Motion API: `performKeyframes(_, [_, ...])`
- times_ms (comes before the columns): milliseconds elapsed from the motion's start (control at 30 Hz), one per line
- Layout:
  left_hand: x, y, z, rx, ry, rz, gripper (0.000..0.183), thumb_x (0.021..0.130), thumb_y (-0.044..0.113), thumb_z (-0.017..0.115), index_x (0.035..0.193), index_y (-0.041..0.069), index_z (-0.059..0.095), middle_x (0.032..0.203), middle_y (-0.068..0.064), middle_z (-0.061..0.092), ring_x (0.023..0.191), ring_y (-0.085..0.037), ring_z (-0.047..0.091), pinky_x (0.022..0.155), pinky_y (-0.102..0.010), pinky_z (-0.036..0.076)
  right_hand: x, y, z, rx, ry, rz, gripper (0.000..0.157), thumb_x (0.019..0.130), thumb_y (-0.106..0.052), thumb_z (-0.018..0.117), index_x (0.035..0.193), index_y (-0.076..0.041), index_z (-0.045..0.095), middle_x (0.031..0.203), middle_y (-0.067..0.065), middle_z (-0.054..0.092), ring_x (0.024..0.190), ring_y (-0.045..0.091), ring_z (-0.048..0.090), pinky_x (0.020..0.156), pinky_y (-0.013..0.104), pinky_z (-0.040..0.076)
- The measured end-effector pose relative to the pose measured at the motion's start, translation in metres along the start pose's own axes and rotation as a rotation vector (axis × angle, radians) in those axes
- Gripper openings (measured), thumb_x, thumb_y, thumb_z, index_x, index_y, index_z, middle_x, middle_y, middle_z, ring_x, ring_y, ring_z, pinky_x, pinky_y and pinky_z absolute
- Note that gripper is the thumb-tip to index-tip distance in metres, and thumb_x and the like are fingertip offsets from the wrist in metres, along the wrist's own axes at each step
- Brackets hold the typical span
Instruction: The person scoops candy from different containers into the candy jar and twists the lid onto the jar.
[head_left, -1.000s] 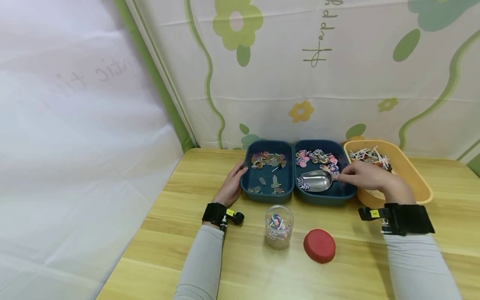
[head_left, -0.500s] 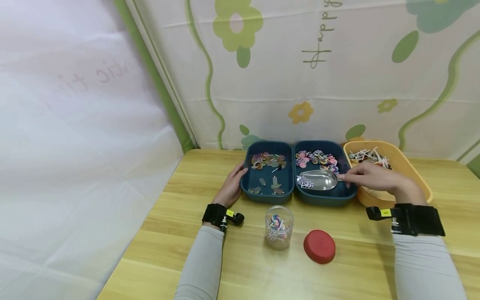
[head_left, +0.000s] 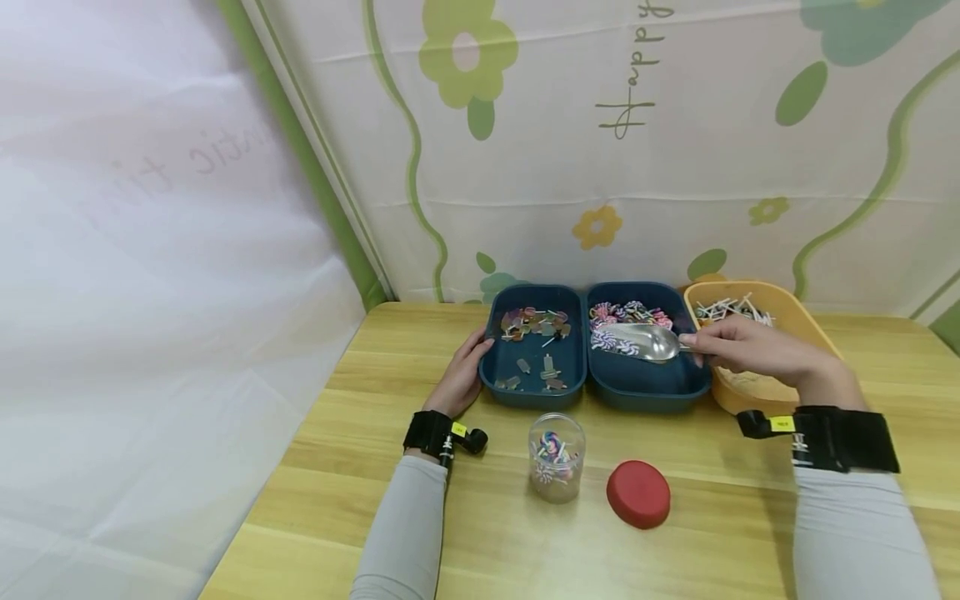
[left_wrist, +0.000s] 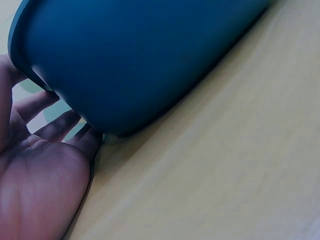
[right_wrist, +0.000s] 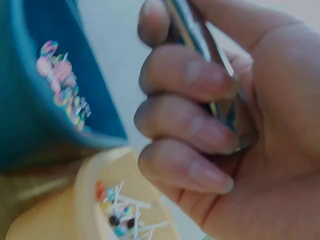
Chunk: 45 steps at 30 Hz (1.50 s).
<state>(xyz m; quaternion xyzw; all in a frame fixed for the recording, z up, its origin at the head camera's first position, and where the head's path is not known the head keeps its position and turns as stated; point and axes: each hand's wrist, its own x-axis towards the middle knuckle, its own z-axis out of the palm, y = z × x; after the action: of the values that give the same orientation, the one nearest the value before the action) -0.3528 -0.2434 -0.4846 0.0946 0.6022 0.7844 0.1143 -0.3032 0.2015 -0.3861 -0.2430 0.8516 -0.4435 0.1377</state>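
My right hand (head_left: 750, 350) grips the handle of a metal scoop (head_left: 656, 342), its fingers curled round it in the right wrist view. Several purple-and-white swirl lollipop pieces (head_left: 613, 342) lie in the scoop's mouth. The scoop is over the middle blue tray (head_left: 648, 398), partly covering the colourful swirl pieces (head_left: 630, 313) at its back. My left hand (head_left: 459, 375) rests against the left side of the left blue tray (head_left: 531, 398), fingers touching its outer wall (left_wrist: 125, 60) in the left wrist view. That tray contains small popsicle-shaped pieces (head_left: 536, 323).
A clear jar (head_left: 555, 487) partly filled with swirl pieces stands in front of the trays. Beside it lies a red lid (head_left: 639, 494). A yellow tray (head_left: 802, 329) with white-stick lollipops (head_left: 731, 308) stands at right. A patterned curtain (head_left: 525, 167) hangs behind the table.
My right hand has drawn slightly right, then raised the scoop from the tray's bottom with swirl pieces in it. The left hand keeps its place on the left tray.
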Motion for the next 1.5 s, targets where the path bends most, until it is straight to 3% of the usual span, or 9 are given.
performKeyframes(200, [0.000, -0.002, -0.002, 0.001, -0.006, 0.004, 0.051, 0.112, 0.024, 0.043, 0.161, 0.014, 0.033, 0.167, -0.009, 0.026, 0.151, -0.024, 0.030, 0.122, -0.045, 0.027, -0.006, -0.024, 0.000, 0.047, -0.003, -0.160, 0.035, 0.111, -0.010, 0.044, 0.087, 0.004, 0.065, 0.061, 0.009, 0.034, 0.050, 0.027, 0.030, 0.048, 0.031, 0.035])
performKeyframes(333, [0.000, -0.002, -0.001, 0.008, -0.011, 0.008, 0.051, 0.113, 0.023, 0.042, 0.162, 0.014, 0.032, 0.168, -0.009, 0.025, 0.152, -0.024, 0.029, 0.123, -0.045, 0.026, -0.011, -0.041, 0.001, -0.030, 0.049, -0.244, 0.034, 0.109, -0.005, 0.045, 0.083, -0.005, 0.067, 0.062, 0.008, 0.039, 0.049, 0.023, 0.036, 0.047, 0.031, 0.036])
performKeyframes(533, [0.001, 0.000, -0.001, 0.009, -0.021, 0.020, 0.051, 0.113, 0.023, 0.041, 0.162, 0.014, 0.031, 0.168, -0.010, 0.025, 0.152, -0.024, 0.028, 0.122, -0.045, 0.027, -0.018, -0.063, 0.001, -0.177, 0.124, -0.304, 0.036, 0.105, 0.000, 0.052, 0.084, -0.019, 0.074, 0.063, 0.001, 0.041, 0.052, 0.015, 0.038, 0.048, 0.030, 0.037])
performKeyframes(733, [0.001, 0.002, 0.000, 0.001, -0.027, 0.014, 0.051, 0.113, 0.024, 0.041, 0.162, 0.013, 0.030, 0.167, -0.010, 0.026, 0.151, -0.024, 0.031, 0.122, -0.045, 0.028, -0.029, -0.086, 0.005, -0.240, 0.063, -0.379, 0.038, 0.101, 0.004, 0.057, 0.085, -0.025, 0.074, 0.059, 0.000, 0.030, 0.050, 0.007, 0.032, 0.046, 0.027, 0.034])
performKeyframes(833, [0.002, 0.002, 0.001, -0.003, -0.020, 0.006, 0.052, 0.113, 0.024, 0.042, 0.162, 0.013, 0.030, 0.167, -0.009, 0.027, 0.150, -0.024, 0.032, 0.122, -0.044, 0.028, -0.034, -0.097, 0.010, -0.288, 0.036, -0.411, 0.036, 0.099, 0.003, 0.062, 0.088, -0.029, 0.073, 0.060, -0.006, 0.039, 0.053, 0.004, 0.038, 0.048, 0.025, 0.036])
performKeyframes(1000, [0.002, 0.001, 0.003, -0.010, -0.019, 0.006, 0.052, 0.113, 0.024, 0.042, 0.162, 0.013, 0.030, 0.167, -0.008, 0.027, 0.151, -0.023, 0.030, 0.122, -0.044, 0.027, -0.040, -0.113, 0.019, -0.355, 0.007, -0.390, 0.030, 0.098, -0.005, 0.068, 0.096, -0.034, 0.075, 0.078, -0.017, 0.063, 0.067, 0.005, 0.054, 0.057, 0.023, 0.042])
performKeyframes(1200, [0.002, 0.002, 0.003, -0.006, -0.025, 0.009, 0.053, 0.113, 0.024, 0.043, 0.162, 0.013, 0.030, 0.167, -0.009, 0.026, 0.151, -0.023, 0.030, 0.122, -0.043, 0.028, -0.040, -0.120, 0.026, -0.364, -0.042, -0.344, 0.024, 0.098, -0.014, 0.070, 0.098, -0.036, 0.078, 0.086, -0.018, 0.070, 0.074, 0.005, 0.060, 0.062, 0.022, 0.048])
performKeyframes(1500, [0.003, 0.001, 0.002, -0.009, -0.042, 0.024, 0.050, 0.113, 0.021, 0.040, 0.162, 0.013, 0.031, 0.168, -0.010, 0.025, 0.152, -0.025, 0.029, 0.122, -0.044, 0.027, -0.039, -0.120, 0.027, -0.353, -0.049, -0.283, 0.019, 0.098, -0.018, 0.072, 0.097, -0.035, 0.080, 0.086, -0.018, 0.072, 0.076, 0.006, 0.061, 0.064, 0.023, 0.051])
